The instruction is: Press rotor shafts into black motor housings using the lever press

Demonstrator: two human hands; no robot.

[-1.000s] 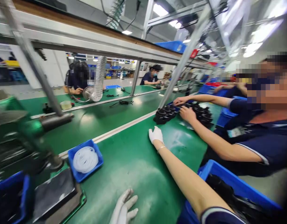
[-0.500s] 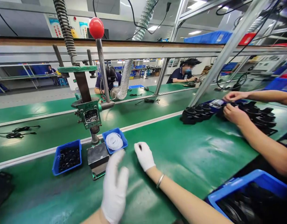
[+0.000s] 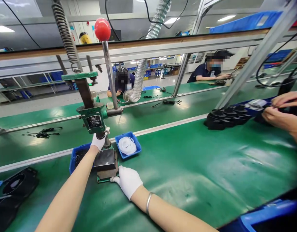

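A green hand press (image 3: 91, 116) with a red ball-topped lever (image 3: 102, 29) stands on the bench. My left hand (image 3: 99, 141), in a white glove, is wrapped round the lower part of the press, under its head. My right hand (image 3: 129, 181), also gloved, is at the right front corner of the press base (image 3: 106, 163), thumb along the front and fingers at the side. Behind my left forearm, a blue tray (image 3: 74, 158) of small black parts is partly hidden. Right of the press, another blue tray (image 3: 138, 149) holds a coil of white tubing (image 3: 127, 145).
Black moulded parts (image 3: 20, 183) lie at left, and more black parts (image 3: 217, 119) at right beside a co-worker's hands (image 3: 281, 111). A blue bin (image 3: 266, 216) is at lower right. A metal post (image 3: 247, 71) rises behind. Two people sit across the bench.
My left hand has moved from in front of the press up to its lower part. My right hand has come left to the base corner. The view has shifted left.
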